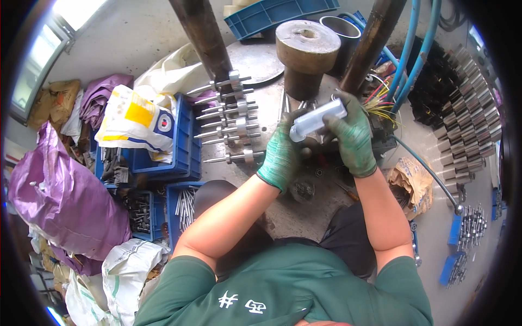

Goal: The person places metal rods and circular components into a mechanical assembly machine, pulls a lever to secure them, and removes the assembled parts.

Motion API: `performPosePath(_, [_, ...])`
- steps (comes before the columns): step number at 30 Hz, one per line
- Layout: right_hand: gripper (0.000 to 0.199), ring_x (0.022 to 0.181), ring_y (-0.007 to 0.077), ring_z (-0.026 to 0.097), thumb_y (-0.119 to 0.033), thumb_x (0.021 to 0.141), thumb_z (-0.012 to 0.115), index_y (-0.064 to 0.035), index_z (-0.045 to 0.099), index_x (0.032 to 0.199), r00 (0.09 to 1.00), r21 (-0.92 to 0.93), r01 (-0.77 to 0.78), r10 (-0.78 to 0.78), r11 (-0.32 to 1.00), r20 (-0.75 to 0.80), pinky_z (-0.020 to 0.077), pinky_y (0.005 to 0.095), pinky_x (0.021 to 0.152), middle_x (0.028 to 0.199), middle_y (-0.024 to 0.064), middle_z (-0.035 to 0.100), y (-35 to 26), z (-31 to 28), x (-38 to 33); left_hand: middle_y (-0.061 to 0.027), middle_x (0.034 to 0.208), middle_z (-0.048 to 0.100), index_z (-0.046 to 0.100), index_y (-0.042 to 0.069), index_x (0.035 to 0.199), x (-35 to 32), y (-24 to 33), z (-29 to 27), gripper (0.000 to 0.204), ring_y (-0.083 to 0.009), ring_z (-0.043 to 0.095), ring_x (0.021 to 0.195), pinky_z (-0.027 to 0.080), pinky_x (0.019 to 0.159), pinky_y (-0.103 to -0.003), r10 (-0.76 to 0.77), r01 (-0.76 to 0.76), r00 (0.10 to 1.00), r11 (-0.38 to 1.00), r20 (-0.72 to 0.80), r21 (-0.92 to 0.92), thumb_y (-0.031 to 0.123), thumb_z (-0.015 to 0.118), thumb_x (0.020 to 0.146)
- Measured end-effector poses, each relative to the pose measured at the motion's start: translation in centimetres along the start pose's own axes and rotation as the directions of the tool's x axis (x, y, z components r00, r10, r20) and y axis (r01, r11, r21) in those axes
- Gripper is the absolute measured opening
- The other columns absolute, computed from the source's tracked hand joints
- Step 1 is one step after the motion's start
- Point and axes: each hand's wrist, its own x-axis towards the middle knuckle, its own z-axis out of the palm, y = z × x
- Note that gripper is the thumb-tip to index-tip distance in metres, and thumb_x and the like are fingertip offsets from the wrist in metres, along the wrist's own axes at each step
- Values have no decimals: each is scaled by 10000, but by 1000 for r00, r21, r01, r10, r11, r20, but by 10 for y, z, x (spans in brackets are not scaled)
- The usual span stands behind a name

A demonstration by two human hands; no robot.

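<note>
A silver metal cylinder (pixel 318 119) is gripped between both gloved hands above the tabletop (pixel 272 98). Its lower end is clasped by the left hand (pixel 283 153) at seven o'clock, while the right hand (pixel 353 136) is closed over it at four o'clock.

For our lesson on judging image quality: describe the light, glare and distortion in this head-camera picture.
Head view: daylight blows out the window at upper left; the shiny metal cylinder held in both green-gloved hands glares white; fisheye bends the edges, with a black rim around.
</note>
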Motion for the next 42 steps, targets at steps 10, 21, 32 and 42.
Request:
performPosePath(10, [385, 982, 155, 654, -103, 934, 700, -56, 599, 1303, 997, -50, 47, -44, 998, 65, 562, 287, 833, 1150, 65, 670, 36, -15, -14, -41, 1066, 713, 683, 26, 1222, 23, -31, -22, 200, -112, 620, 995, 552, 881, -303, 543, -530, 834, 739, 99, 415, 171, 631, 1094])
performPosePath(21, [296, 1087, 151, 622, -231, 1056, 647, -74, 627, 1306, 985, 282, -162, 139, 946, 99, 536, 310, 920, 1185, 46, 641, 33, -9, -24, -160, 1318, 547, 604, 75, 1342, -30, -7, -15, 460, -372, 551, 1276, 453, 1131, -452, 677, -804, 519, 181, 522, 566, -30, 695, 903])
performPosePath(32, [297, 1139, 176, 627, -230, 1087, 595, -78, 562, 1341, 978, 268, -86, 31, 960, 205, 515, 333, 1012, 1271, 82, 631, 42, 21, -49, -186, 1295, 539, 623, 69, 1367, -49, 6, -24, 380, -338, 579, 1243, 471, 1100, -437, 558, -623, 731, 315, 392, 716, 73, 605, 987])
performPosePath(42, [638, 862, 150, 707, -348, 1090, 622, -142, 379, 1643, 962, 88, -82, 56, 993, 266, 585, 282, 676, 1331, 103, 647, -11, 2, -53, -109, 930, 720, 599, 85, 1397, -115, 226, -129, 498, -215, 715, 790, 598, 685, -330, 741, -661, 649, 660, -170, 357, 100, 722, 914])
